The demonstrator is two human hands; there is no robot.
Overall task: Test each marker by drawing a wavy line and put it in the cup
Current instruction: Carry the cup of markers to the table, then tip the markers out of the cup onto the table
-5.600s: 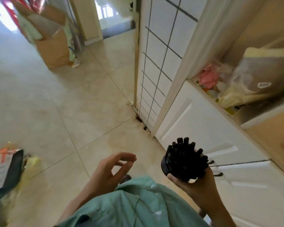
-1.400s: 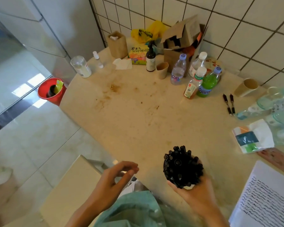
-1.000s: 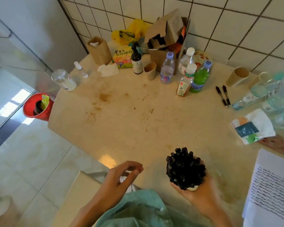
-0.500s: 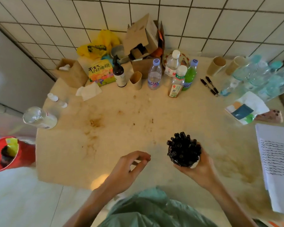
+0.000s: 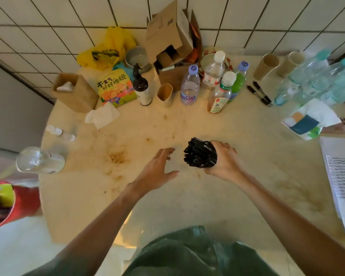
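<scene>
- Gripping a thick bundle of black markers (image 5: 200, 154), the right hand (image 5: 222, 162) has its fingers curled round the bundle, which is tipped so the marker ends point left and slightly away, above the middle of the stained beige table (image 5: 187, 196).
- Whether a cup is under the bundle inside that grip cannot be told.
- The left hand (image 5: 157, 170) is spread, fingers relaxed and straight, holding nothing, just left of the marker ends and not touching them.
- A sheet of paper with wavy lines (image 5: 342, 182) lies at the right edge of the table, well apart from the bundle.
- Two brown paper cups (image 5: 266, 66) lie on their sides at the far right; another brown paper cup (image 5: 164, 95) stands far centre beside a dark pump bottle (image 5: 140, 88).
- Two black pens (image 5: 259, 93) lie near the plastic drink bottles (image 5: 219, 90).
- A red bucket (image 5: 10, 204) sits on the floor at left.
</scene>
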